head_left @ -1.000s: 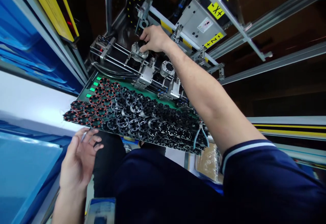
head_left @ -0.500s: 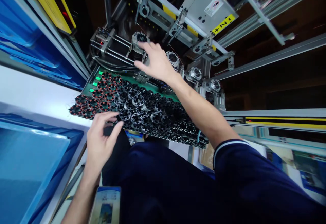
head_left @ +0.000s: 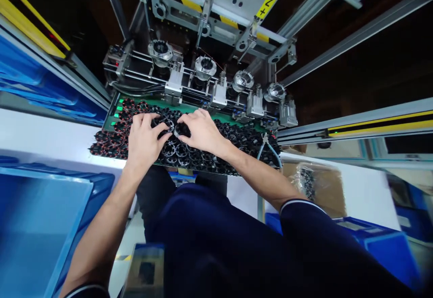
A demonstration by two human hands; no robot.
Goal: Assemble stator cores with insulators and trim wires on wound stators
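Note:
Many black ring-shaped parts (head_left: 179,151) lie packed on a green board (head_left: 110,119) in front of the machine. My left hand (head_left: 145,137) is over the middle-left of the pile, its thumb and fingers curled round a black ring (head_left: 165,125). Just right of it, my right hand (head_left: 199,131) has thumb and fingers round another black ring (head_left: 181,129). Rings with red-orange windings (head_left: 110,137) lie left of my left hand. Behind the board, four round metal holders stand in a row; the leftmost (head_left: 160,52) and the second (head_left: 205,67) contain black rings.
Pliers (head_left: 265,142) with light blue handles lie at the pile's right end. A blue bin (head_left: 43,225) stands at the left. A cardboard box (head_left: 326,187) is at the right. Machine arms (head_left: 204,16) hang above the holders.
My right hand has come down from the leftmost holder to the pile, beside my left hand. My left hand has moved onto the rings. Both hands now grip rings. The view has shifted.

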